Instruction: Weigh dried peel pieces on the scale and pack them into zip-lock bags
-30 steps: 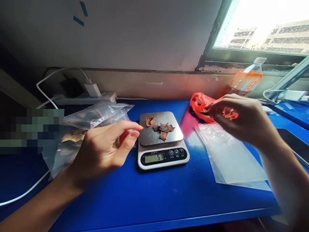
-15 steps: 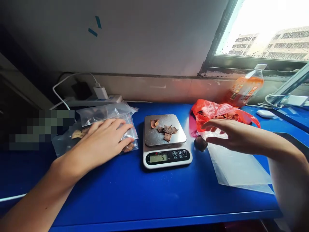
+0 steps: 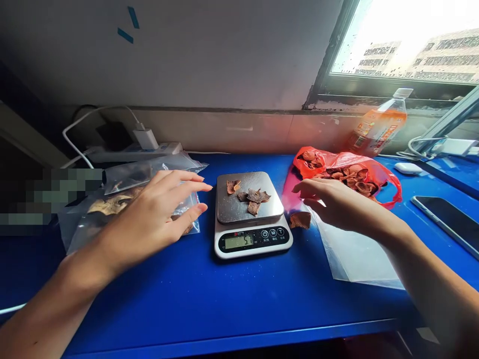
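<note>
At the frame's centre, the dried brown pieces point(image 3: 258, 195) on the scale point(image 3: 275, 212) look light, stiff and brittle, best pinched gently by their edges, while the left hand point(image 3: 159, 207), centre-left, and right hand point(image 3: 335, 204), centre-right, seem empty, fingers loosely parted

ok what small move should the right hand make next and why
Probably lower the right hand slightly and pinch the dried brown slice beside the digital scale: it appears to lie loose, close to that hand, which seems to hold nothing.
</note>
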### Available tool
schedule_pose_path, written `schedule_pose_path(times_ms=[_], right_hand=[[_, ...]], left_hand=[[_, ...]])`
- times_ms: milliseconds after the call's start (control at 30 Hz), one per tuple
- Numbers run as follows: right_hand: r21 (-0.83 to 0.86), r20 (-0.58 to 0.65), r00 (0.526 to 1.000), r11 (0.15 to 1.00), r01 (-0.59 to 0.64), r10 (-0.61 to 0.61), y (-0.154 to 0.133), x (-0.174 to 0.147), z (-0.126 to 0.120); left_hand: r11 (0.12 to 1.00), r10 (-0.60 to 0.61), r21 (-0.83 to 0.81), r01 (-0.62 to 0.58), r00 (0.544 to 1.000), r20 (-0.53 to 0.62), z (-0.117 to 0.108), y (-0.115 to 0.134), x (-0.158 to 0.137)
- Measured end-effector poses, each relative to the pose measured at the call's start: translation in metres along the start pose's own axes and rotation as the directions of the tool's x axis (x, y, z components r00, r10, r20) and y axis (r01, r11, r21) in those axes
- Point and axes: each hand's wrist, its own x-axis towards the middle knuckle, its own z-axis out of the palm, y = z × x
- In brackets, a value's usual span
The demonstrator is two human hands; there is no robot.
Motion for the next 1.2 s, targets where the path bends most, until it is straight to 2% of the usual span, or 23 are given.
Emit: schedule_pose_path(times_ms=[133, 267, 333, 433, 567, 633, 767, 900, 1033, 1133, 1200], right_hand=[[0.038, 0.071, 0.997, 0.999, 0.026, -0.029, -0.002, -0.003, -0.005], [0.100, 0.224, 0.970, 0.992, 0.077, -0.098, -0.008, -0.007, -0.004], [0.118, 0.258, 0.961, 0.991, 0.067, -0.096, -0.008, -0.008, -0.001], [0.158, 0.195, 0.977, 0.986, 0.058, -0.089, -0.004, -0.006, 0.001], [0.267, -0.069, 0.996, 0.961, 0.074, -0.058, -0.001, 0.000, -0.006], [0.347, -0.151, 0.988, 0.935, 0.066, -0.014, -0.006, 0.006, -0.010], [0.456, -0.233, 0.970, 0.889, 0.041, 0.074, -0.022, 0.027, -0.010], [0.354, -0.362, 0.929, 0.933, 0.064, 0.073, -0.032, 0.052, 0.003], [0.180, -0.358, 0.934, 0.981, 0.077, -0.008, -0.036, 0.066, 0.022], [0.137, -0.230, 0.971, 0.985, 0.105, -0.071, -0.037, 0.064, 0.024], [0.155, -0.171, 0.980, 0.979, 0.129, -0.102, -0.035, 0.058, 0.017]], left_hand=[[0.996, 0.069, -0.056, -0.068, 0.998, 0.011, 0.007, 0.002, -0.002], [0.994, 0.065, -0.087, -0.061, 0.997, 0.048, 0.006, 0.004, -0.003], [0.994, 0.064, -0.086, -0.060, 0.997, 0.040, 0.003, 0.007, -0.004], [0.994, 0.062, -0.092, -0.059, 0.998, 0.026, 0.000, 0.011, -0.004], [0.993, 0.060, -0.104, -0.056, 0.997, 0.043, 0.000, 0.010, -0.005], [0.993, 0.064, -0.108, -0.057, 0.996, 0.057, 0.002, 0.010, -0.005], [0.991, 0.059, -0.128, -0.045, 0.993, 0.101, 0.006, 0.012, -0.004], [0.989, 0.062, -0.145, -0.038, 0.984, 0.166, 0.007, 0.014, -0.004], [0.987, 0.057, -0.158, -0.030, 0.984, 0.167, 0.006, 0.016, -0.004], [0.988, 0.050, -0.153, -0.025, 0.985, 0.163, 0.003, 0.016, -0.004], [0.988, 0.044, -0.153, -0.019, 0.985, 0.164, 0.002, 0.016, -0.003]])
